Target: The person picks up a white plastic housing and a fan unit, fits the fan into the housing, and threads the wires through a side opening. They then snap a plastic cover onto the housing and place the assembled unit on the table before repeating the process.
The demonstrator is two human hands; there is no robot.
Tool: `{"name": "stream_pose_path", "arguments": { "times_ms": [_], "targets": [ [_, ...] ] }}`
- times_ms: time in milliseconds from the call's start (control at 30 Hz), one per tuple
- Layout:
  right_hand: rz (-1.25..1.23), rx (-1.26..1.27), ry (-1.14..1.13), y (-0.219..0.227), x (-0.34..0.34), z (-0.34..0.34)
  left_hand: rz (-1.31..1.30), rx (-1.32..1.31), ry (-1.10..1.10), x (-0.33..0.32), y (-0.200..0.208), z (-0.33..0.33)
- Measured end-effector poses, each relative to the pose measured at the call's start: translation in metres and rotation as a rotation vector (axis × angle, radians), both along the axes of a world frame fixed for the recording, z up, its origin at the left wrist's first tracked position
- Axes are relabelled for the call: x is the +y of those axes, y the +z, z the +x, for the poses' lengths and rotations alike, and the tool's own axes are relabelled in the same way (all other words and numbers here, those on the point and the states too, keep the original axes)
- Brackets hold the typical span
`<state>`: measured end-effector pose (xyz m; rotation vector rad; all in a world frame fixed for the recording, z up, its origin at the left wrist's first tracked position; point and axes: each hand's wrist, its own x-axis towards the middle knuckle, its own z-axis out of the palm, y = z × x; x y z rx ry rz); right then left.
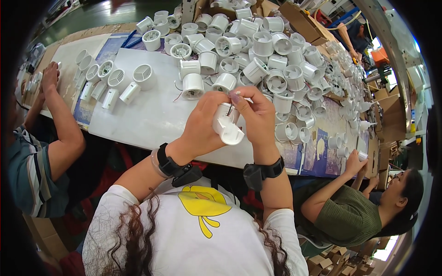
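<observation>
My left hand [198, 123] is closed around a small white plastic fan housing [230, 132], held tilted above the table's near edge. From the right, my right hand [258, 115] pinches thin dark wires [229, 110] at the housing's upper end, thumb against fingers. A tiny white piece, perhaps a connector, shows at those fingertips; it is too small to make out. Just beyond my hands, loose white fan housings [192, 86] lie with thin wires trailing from some of them.
A large heap of white fan housings [262, 43] covers the table's middle and right. Grilled round housings [144, 77] and white rectangular parts [110, 99] stand in rows on a white board [152, 117] to the left. Co-workers sit at both sides, one hand [354, 163] holding a white part.
</observation>
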<state>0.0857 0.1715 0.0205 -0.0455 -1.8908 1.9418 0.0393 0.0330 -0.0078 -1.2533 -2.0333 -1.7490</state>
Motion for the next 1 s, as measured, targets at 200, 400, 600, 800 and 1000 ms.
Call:
{"name": "stream_pose_path", "arguments": {
  "times_ms": [200,400,600,800,1000],
  "targets": [
    [-0.056,-0.093,0.207,-0.002,0.022,-0.007,0.111,0.093,-0.061,-0.001,-0.005,-0.003],
    [0.146,-0.055,0.101,0.017,0.017,-0.001,0.074,0.142,-0.031,-0.005,0.001,-0.006],
    [0.607,0.238,0.077,0.041,0.014,0.004,0.075,0.097,-0.044,-0.003,-0.001,-0.005],
    [0.832,0.364,0.111,0.04,0.015,-0.004,0.07,0.059,-0.022,-0.001,-0.004,-0.003],
    [0.707,0.281,0.028,0.028,0.012,-0.004,0.098,0.03,0.022,-0.004,-0.003,0.001]
  ]
}}
